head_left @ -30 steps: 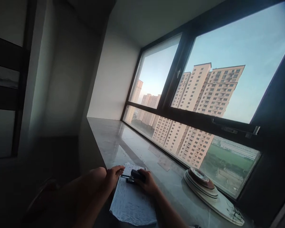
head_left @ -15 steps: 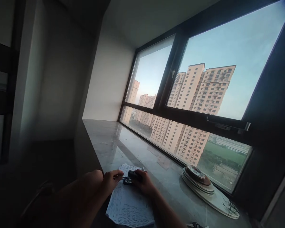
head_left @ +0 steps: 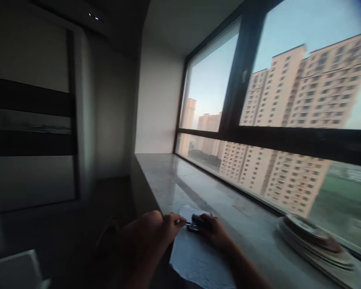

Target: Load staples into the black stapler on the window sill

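My right hand [head_left: 215,230] is wrapped round the back of a black stapler [head_left: 195,222], whose front points left. From the left, my left hand [head_left: 172,225] pinches a thin metal strip [head_left: 187,223] that reaches to the stapler's front; whether it is joined to the stapler I cannot tell. Both hands are just above a sheet of paper [head_left: 195,259] lying on the sill. The paper carries many short dark marks, which look blurred now. A slim light object [head_left: 212,214] shows beyond my right hand, too small to name.
A grey glossy window sill [head_left: 168,188] runs along the dark-framed window [head_left: 228,132]. Stacked plates [head_left: 315,245] stand at the right by the glass. The sill's left edge drops to a dark floor. A pale box-like object [head_left: 16,269] shows at the lower left.
The view has swung left, so the hands, paper and plates appear farther right. The hands keep nearly the same hold on the stapler and strip. The picture is more blurred.
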{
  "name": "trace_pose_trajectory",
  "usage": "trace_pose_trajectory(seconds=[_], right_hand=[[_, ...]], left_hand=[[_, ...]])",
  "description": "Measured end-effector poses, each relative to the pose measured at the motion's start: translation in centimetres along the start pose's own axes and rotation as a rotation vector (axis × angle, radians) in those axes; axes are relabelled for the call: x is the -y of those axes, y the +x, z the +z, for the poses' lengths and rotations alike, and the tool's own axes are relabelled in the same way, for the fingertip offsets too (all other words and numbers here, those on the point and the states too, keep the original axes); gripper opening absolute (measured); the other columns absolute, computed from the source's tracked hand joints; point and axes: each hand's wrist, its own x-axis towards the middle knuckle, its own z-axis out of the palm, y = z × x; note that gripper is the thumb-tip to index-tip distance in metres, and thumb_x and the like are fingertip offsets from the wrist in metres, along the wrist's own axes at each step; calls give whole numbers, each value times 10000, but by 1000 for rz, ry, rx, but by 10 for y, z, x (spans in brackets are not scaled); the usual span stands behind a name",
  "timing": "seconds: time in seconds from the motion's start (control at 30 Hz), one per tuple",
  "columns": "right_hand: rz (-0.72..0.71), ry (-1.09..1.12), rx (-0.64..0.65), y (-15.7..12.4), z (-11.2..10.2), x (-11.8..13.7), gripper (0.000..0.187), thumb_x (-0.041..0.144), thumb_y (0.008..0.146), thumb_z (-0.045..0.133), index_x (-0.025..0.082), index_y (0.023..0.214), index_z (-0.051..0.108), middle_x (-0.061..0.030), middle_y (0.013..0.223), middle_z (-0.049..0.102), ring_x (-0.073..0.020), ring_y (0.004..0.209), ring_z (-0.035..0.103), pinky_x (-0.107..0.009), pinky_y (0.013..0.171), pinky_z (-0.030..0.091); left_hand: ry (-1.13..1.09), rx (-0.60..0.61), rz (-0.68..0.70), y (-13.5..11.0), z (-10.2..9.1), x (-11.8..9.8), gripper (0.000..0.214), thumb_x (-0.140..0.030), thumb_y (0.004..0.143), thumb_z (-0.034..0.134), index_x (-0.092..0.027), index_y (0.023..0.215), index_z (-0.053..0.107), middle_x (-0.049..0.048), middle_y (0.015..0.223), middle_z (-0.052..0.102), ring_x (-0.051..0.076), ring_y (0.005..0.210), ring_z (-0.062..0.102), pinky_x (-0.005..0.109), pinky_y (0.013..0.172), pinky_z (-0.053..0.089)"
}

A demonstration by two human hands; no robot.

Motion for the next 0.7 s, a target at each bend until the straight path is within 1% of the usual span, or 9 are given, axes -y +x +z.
trace_pose_trajectory(seconds=[0.07,0.13,0.23,0.3,0.37,0.47,0.53,0.6,0.7], right_hand=[[-5,22,34,2,-1,0,324,452,825,638,180,993,688,-74,863,701,-239,765,624,-322,695,484],[-7,34,32,3,-2,1,340,467,813,648,188,1001,697,-82,870,705,-254,774,627,-338,706,492],[-8,23,-5,3,-2,5,334,474,800,661,199,984,705,-78,849,700,-251,760,620,-333,694,488],[-23,1,-34,3,-2,7,313,466,804,659,200,961,703,-68,828,693,-235,737,608,-319,679,477],[-36,-24,-41,4,-1,7,292,453,798,666,195,929,698,-56,795,683,-217,706,592,-304,659,465],[-35,-54,-20,5,0,6,271,428,789,674,185,910,691,-44,768,673,-202,681,577,-291,646,455],[-30,-59,-11,5,-1,5,262,412,798,666,183,922,688,-44,776,673,-200,686,576,-289,649,452],[-27,-56,2,5,-1,4,256,399,807,659,182,940,685,-46,787,675,-202,696,579,-291,656,452],[-19,-61,8,3,-2,2,257,383,806,660,179,961,682,-51,808,678,-212,724,590,-301,680,456]], left_hand=[[41,15,-19,-9,-13,-1,245,-447,799,649,-325,959,788,71,728,763,245,711,705,302,625,497],[60,42,-9,-15,-23,-5,253,-450,820,629,-334,982,784,79,743,767,254,752,714,305,627,492],[64,32,23,-16,-30,-12,265,-452,809,647,-340,1011,777,80,782,770,276,817,720,313,654,494],[48,6,39,-11,-28,-14,249,-448,798,665,-348,997,776,70,795,769,282,844,720,319,684,506],[6,8,65,-3,-20,-16,193,-418,796,674,-342,937,782,62,823,770,278,875,716,328,743,525],[-76,60,128,10,-4,-18,123,-327,796,677,-277,834,782,70,933,771,262,949,702,361,882,526],[-94,94,163,14,1,-21,115,-281,796,669,-252,820,778,73,990,765,255,989,690,375,932,514],[-81,116,182,13,-2,-25,126,-263,794,662,-263,837,781,66,981,767,255,992,689,371,923,519],[-74,95,144,4,-18,-25,146,-299,794,657,-292,853,790,56,906,777,277,941,710,369,847,543]])
